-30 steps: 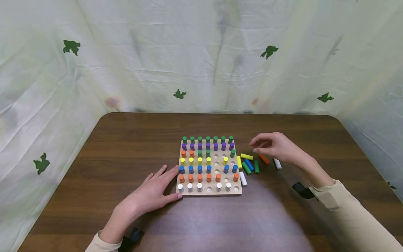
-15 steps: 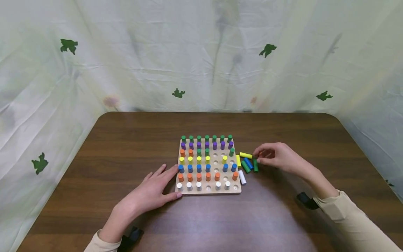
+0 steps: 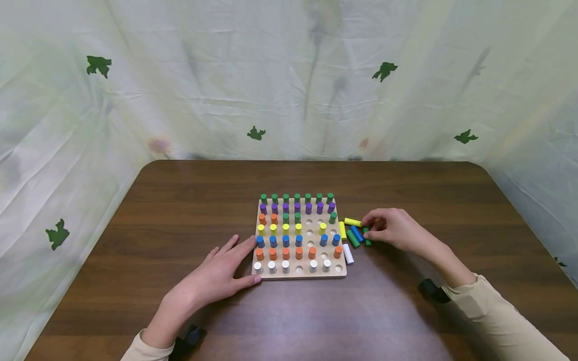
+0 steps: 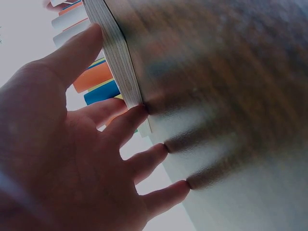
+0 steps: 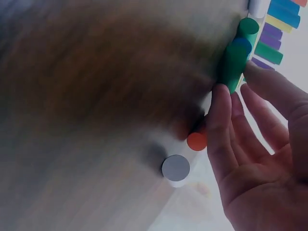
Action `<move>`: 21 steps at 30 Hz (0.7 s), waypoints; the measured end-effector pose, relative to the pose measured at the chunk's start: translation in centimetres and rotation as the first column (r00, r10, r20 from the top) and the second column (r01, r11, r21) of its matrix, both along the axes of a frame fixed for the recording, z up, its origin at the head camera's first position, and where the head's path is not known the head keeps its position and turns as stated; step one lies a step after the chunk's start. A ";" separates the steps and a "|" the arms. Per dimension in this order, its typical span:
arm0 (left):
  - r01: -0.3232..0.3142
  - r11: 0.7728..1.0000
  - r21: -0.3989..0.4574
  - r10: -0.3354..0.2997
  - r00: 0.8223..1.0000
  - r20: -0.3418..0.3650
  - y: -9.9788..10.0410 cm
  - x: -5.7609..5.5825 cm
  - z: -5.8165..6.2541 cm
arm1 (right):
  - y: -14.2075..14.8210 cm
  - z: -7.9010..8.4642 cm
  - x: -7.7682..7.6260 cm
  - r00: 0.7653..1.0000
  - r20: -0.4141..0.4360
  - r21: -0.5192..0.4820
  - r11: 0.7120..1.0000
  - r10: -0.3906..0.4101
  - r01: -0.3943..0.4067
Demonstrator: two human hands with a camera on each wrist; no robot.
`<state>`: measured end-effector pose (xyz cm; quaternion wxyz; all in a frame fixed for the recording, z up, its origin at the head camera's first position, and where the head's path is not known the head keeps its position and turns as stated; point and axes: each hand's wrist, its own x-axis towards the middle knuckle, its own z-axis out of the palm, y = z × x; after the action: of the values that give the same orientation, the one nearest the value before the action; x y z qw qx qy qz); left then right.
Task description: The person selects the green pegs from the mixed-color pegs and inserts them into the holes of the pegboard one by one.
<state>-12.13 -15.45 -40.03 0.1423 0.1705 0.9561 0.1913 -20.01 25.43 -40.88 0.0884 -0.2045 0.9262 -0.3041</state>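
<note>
A light wooden pegboard (image 3: 300, 275) carries rows of coloured pegs, with some holes bare. My left hand (image 3: 217, 276) rests at its left side, fingers spread; the thumb lies at the front corner, and in the left wrist view some fingertips touch the table. To the right of the board, my right hand (image 3: 399, 230) pinches a loose green peg (image 5: 233, 67) between thumb and fingers. That peg lies low over the table, partly covered by the fingers in the head view. Beside it lie a blue peg (image 3: 356, 233) and another green peg (image 3: 353, 238).
Two yellow pegs (image 3: 352, 221) and a white peg (image 3: 348, 254) lie along the board's right edge. In the right wrist view, an orange peg (image 5: 197, 141) and a whitish peg (image 5: 175, 168) lie near the right hand. A pale curtain (image 3: 289, 75) hangs behind the brown table (image 3: 203, 190).
My right hand has come down and toward the board, its fingers closing round the green peg. In the head view it now covers the orange and outer white pegs. The left hand stays put.
</note>
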 end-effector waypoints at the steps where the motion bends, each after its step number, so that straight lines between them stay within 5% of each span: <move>1: 0.001 1.000 0.001 -0.001 1.000 0.000 0.0 0.0 0.0 | 0.0 0.0 0.0 1.000 0.009 -0.003 1.000 0.003 -0.003; 9: 0.010 1.000 0.015 -0.010 1.000 -0.016 0.0 0.1 -0.1 | 0.1 0.1 -0.2 0.999 0.034 0.025 0.999 0.028 -0.029; 21: 0.008 1.000 0.016 -0.008 1.000 -0.014 0.0 0.1 0.0 | 0.3 0.4 -0.1 0.997 -0.040 0.043 0.997 0.059 -0.057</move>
<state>-12.05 -15.48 -40.06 0.1352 0.1766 0.9548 0.1972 -20.08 25.77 -40.49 0.0824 -0.2357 0.9276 -0.2778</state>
